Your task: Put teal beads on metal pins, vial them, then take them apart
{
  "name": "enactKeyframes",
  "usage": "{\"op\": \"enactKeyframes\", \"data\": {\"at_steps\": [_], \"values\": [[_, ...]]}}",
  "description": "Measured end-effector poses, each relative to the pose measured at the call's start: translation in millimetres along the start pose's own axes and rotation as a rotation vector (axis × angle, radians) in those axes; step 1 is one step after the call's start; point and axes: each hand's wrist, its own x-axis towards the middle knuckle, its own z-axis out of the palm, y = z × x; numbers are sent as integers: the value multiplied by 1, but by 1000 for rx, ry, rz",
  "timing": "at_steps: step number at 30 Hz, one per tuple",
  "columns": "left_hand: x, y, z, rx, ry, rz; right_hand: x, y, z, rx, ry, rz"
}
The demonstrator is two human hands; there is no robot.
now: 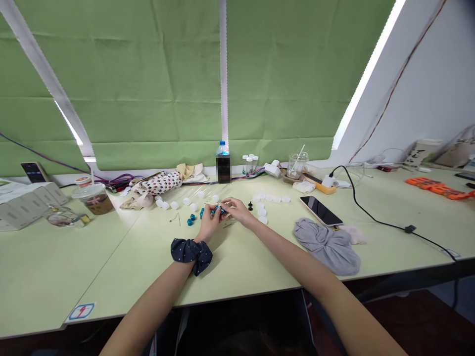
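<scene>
My left hand [210, 222] and my right hand [237, 208] meet at the middle of the pale green table [241, 257], fingers pinched together on small shiny blue beads [217, 210]. A few more blue beads [191, 219] lie on the table just left of the hands. A dark dotted scrunchie [191, 253] sits on my left wrist. White caps [270, 199] are scattered beyond the hands on both sides. A small black knob-like piece [250, 205] stands just right of my right hand. A thin bent wire [177, 218] lies further left.
A phone [321, 210] and a grey cloth [328, 244] lie to the right, with a black cable [374, 215] crossing the table. At the back stand a water bottle [223, 163], small vials [250, 163] and a glass beaker [297, 165]. An iced drink cup [92, 198] and white boxes [25, 203] sit left.
</scene>
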Motion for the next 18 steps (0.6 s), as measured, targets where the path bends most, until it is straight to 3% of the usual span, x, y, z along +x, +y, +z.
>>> {"op": "enactKeyframes", "data": {"at_steps": [2,7,13,18], "values": [[0,-1,1,-8,-14,-3,0,0,0,-38,15,14],[0,-2,2,-42,-23,-12,-2,-3,0,-46,-46,-132],[1,-2,-1,-9,-2,-3,1,2,1,-47,46,57],[1,0,-1,6,21,1,2,1,-1,32,-22,-15]]}}
